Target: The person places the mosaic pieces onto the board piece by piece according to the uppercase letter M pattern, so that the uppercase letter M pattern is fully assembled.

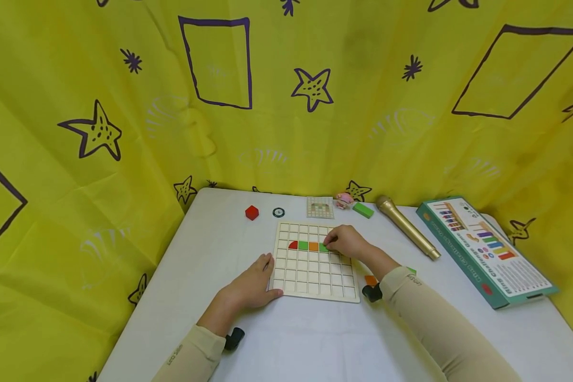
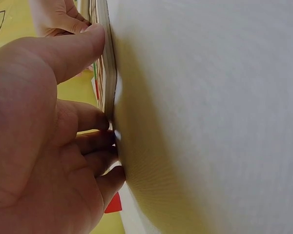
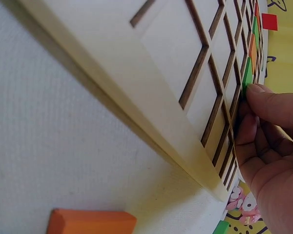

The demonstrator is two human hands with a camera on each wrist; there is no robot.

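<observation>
Four coloured pieces form a row on my pale wooden grid board [image 1: 317,289] in the head view: a red rounded piece [image 1: 293,244], a green square [image 1: 303,245], an orange square [image 1: 313,246] and a last green piece [image 1: 322,247]. My right hand [image 1: 349,243], at two o'clock from the board's centre, pinches that last piece. My left hand [image 1: 249,285], at eight, rests along the board's side, thumb spread from the fingers. Around the board lie a red hexagonal-looking block [image 1: 252,213] at ten, a dark-rimmed disc [image 1: 278,212] at eleven, a small printed card [image 1: 320,208] at twelve, a pink figurine [image 1: 344,200] at one, a golden microphone [image 1: 408,228] between two and three, a teal-and-white game box [image 1: 496,246] at three and an orange block [image 1: 371,280] near four.

From my left wrist, the thumb touches the board's edge at eleven o'clock; the other fingertips, toward eight, reach the white table [image 2: 210,97].

From my right wrist, the hand sits between three and four o'clock, thumb on the last green piece; its other fingertips are partly hidden. The orange block is at seven, off the board.
</observation>
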